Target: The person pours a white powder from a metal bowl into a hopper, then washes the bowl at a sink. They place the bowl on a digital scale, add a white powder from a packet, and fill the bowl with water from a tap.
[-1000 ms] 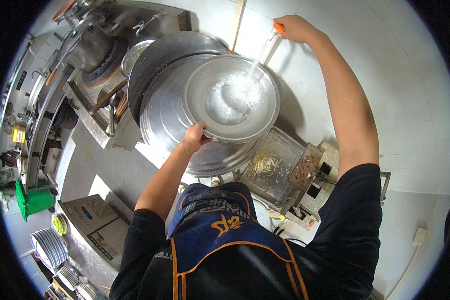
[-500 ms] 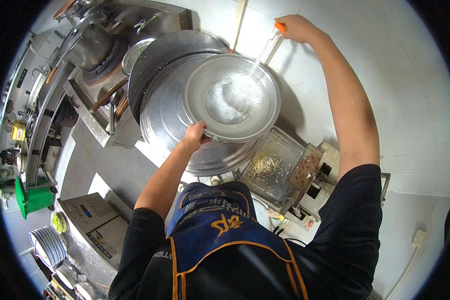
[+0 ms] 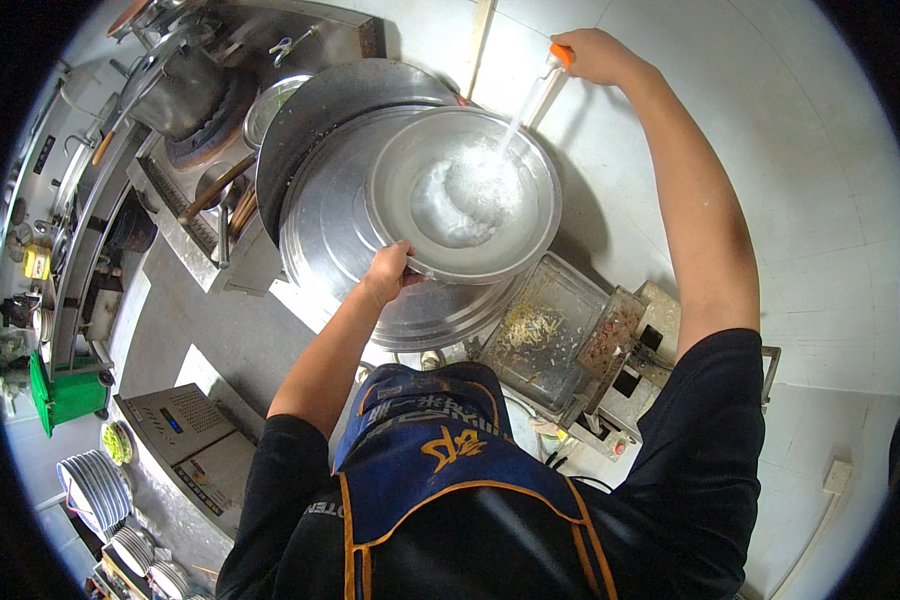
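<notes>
My left hand point(image 3: 390, 271) grips the near-left rim of a wide metal basin point(image 3: 394, 190), its thumb on the edge. Water runs into the basin from a clear-looking spout and churns white in the middle. At the far right, my right hand point(image 3: 592, 57) is closed round the orange handle point(image 3: 562, 55) of the tap, its fingers partly hidden behind it. The basin rests over a large round metal lid point(image 3: 320, 235), and a dark curved metal pan wall point(image 3: 300, 140) rises behind them.
Right of the basin stands a shallow tray point(image 3: 566, 290) with pale shreds, beside dirty metal boxes point(image 3: 650, 325). A tall pot point(image 3: 185, 95) sits on a burner at far left. Ladles point(image 3: 220, 190) lie left of the lid. A green bin point(image 3: 70, 395) and stacked plates point(image 3: 95, 490) stand at left.
The churning patch of water in the basin has changed shape as the stream keeps running. Both hands and the basin look nearly still.
</notes>
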Tool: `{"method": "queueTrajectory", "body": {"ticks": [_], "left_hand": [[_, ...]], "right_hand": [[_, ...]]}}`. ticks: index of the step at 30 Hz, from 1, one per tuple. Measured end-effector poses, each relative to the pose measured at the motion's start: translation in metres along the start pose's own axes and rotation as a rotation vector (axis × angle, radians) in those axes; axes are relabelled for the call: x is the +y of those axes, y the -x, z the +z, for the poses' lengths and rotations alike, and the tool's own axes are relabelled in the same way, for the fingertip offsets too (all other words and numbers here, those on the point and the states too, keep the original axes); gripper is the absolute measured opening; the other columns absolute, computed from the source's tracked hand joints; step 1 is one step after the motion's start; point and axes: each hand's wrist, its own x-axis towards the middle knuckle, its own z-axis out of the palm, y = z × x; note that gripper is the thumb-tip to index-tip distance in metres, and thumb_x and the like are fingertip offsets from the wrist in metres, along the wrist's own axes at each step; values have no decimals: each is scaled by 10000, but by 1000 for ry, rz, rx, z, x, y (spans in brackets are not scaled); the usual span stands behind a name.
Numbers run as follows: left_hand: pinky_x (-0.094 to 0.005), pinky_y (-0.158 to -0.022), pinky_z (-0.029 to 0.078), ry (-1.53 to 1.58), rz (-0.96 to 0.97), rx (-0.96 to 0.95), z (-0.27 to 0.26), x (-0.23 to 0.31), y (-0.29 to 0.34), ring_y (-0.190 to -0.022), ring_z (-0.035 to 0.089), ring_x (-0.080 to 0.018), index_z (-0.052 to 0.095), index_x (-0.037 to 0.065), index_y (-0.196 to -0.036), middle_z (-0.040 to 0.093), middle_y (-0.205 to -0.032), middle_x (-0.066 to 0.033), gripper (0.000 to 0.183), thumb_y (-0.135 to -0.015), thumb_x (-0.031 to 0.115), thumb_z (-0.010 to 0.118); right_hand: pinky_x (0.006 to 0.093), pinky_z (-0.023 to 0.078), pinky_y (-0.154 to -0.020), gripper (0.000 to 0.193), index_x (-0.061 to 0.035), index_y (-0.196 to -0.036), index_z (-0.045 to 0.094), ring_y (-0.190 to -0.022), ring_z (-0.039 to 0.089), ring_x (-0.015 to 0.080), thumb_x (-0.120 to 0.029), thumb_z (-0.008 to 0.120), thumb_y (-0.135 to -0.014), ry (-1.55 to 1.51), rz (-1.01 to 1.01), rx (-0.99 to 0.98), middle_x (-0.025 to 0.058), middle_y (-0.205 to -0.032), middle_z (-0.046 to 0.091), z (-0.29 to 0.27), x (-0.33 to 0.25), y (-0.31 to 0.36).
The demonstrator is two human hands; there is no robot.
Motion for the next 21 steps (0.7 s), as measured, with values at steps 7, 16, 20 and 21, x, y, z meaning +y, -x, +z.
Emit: {"method": "queueTrajectory", "body": {"ticks": [7, 16, 20, 21], "left_hand": [[-360, -599, 587, -7, 0, -5, -1, 0, 1, -730, 624, -264, 509, -26, -997, 574, -934, -152, 271, -876, 214, 467], [-360, -629, 591, -7, -3, -10, 0, 4, 8, -726, 626, -264, 504, -38, -990, 575, -909, -150, 269, -854, 192, 475], [-361, -630, 590, -18, -11, -5, 5, 7, 12, -719, 622, -261, 499, -43, -989, 567, -901, -146, 267, -854, 186, 475], [-359, -626, 588, -16, -11, -12, 5, 7, 11, -716, 619, -258, 499, -40, -986, 565, -899, -144, 262, -855, 186, 475]], "right_hand": [[366, 467, -925, 489, -95, -1270, 557, -1011, 604, 249, -73, 645, -790, 1, -27, -10, 115, -1154, 624, -2, -1, -1], [347, 479, -867, 468, -88, -1254, 570, -931, 618, 238, -59, 629, -791, -58, 13, -51, 113, -1084, 648, -8, -8, 2], [346, 479, -861, 463, -85, -1253, 570, -925, 616, 236, -62, 631, -795, -50, -26, -10, 114, -1084, 647, -4, -1, 2], [346, 478, -861, 461, -84, -1253, 570, -926, 616, 236, -63, 631, -797, -49, -34, 3, 115, -1088, 646, -3, 0, 1]]}}
